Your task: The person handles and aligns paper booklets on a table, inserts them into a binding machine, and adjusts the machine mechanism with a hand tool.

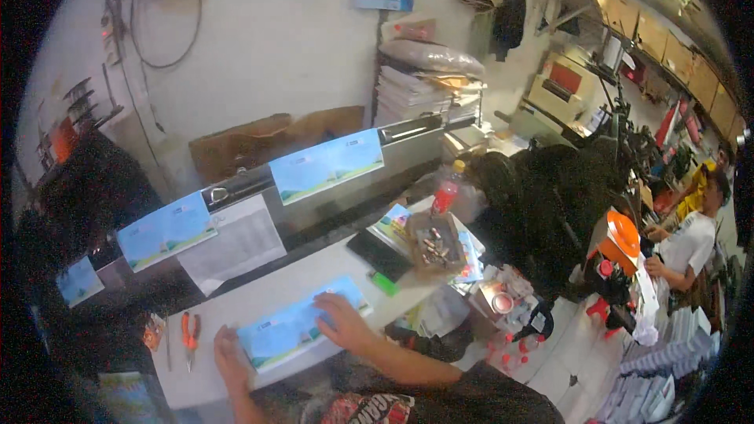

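Note:
A stack of blue and green printed sheets (294, 326) lies on the white worktable (259, 286) in front of me. My left hand (228, 355) holds the stack's left end, fingers curled on its edge. My right hand (342, 320) presses flat on the stack's right part. Similar blue sheets hang on the metal machine behind: one (326, 163) at centre, another (165, 229) further left, a third (78, 281) at the far left.
Orange-handled pliers (189, 334) lie left of the stack. A black phone (380, 254), a green marker (385, 283), a small box of metal parts (433, 245) and a red bottle (445, 192) sit at the right. Another person in white (691, 239) works at far right.

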A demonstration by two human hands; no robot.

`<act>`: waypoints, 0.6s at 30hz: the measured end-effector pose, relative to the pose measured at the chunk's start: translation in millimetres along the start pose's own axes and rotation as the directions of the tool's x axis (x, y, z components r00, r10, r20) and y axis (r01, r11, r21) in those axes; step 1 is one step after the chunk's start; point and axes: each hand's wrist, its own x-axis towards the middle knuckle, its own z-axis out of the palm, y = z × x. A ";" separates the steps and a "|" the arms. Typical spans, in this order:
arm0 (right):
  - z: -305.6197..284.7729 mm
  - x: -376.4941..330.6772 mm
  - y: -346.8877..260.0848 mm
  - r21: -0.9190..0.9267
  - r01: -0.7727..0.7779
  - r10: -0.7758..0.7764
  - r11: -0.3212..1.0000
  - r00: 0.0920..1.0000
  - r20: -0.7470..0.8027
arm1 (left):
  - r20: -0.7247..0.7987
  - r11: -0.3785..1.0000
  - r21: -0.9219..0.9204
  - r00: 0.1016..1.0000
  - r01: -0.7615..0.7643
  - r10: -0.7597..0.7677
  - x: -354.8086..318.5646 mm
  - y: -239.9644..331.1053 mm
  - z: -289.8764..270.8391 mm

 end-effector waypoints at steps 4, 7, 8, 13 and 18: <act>3.3 0.5 2.1 -0.016 -0.019 0.019 1.000 1.000 0.000 | 0.019 0.935 0.348 0.998 -0.068 0.065 4.3 11.8 -25.6; 1.6 3.8 -2.3 0.007 0.000 0.000 1.000 1.000 -0.010 | -0.102 0.573 0.799 0.896 -0.185 0.432 0.7 16.0 -58.4; 0.4 2.9 -1.6 0.005 -0.011 0.011 1.000 1.000 -0.012 | -0.093 0.572 0.798 0.900 -0.188 0.426 -7.1 17.3 -63.3; 4.4 2.7 5.8 -0.049 -0.017 0.018 0.999 1.000 0.010 | -0.123 0.172 0.981 0.975 0.090 0.186 -25.1 7.3 -107.6; 19.6 -1.3 10.9 -0.034 0.001 0.002 0.999 0.997 0.082 | -0.075 0.260 0.965 0.949 -0.008 0.308 -44.6 20.7 -96.7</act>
